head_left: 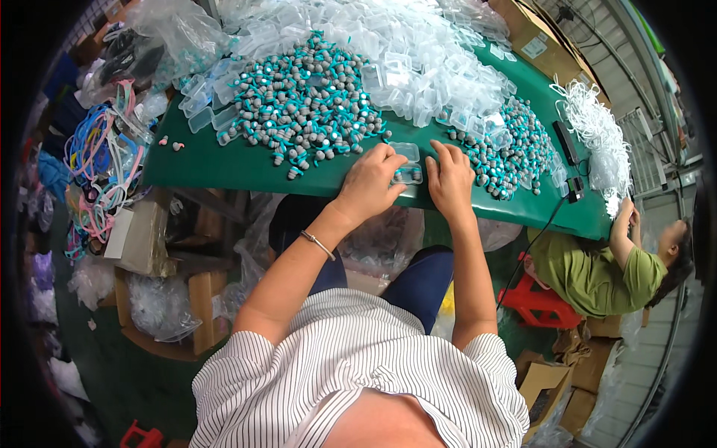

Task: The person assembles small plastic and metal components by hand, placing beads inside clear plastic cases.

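A small clear plastic case (413, 175) lies on the green table, its lid (408, 151) folded back on the far side. Inside it are grey and teal pieces that look like earplugs. My left hand (370, 181) grips the left end of the case between thumb and fingers. To the right of the case is my right hand (452, 179), fingers bent and apart, with nothing visible in it. A large heap of grey earplugs with teal stems (306, 101) spreads beyond my left hand. Another earplug heap (515, 142) lies beyond my right hand.
Piled clear cases (426, 67) cover the table's far side. White cords (586, 112) lie at its right end, near a co-worker in a green shirt (597, 272) by a red stool (541, 299). Colourful bands (104, 160) hang at left above an open carton (168, 310).
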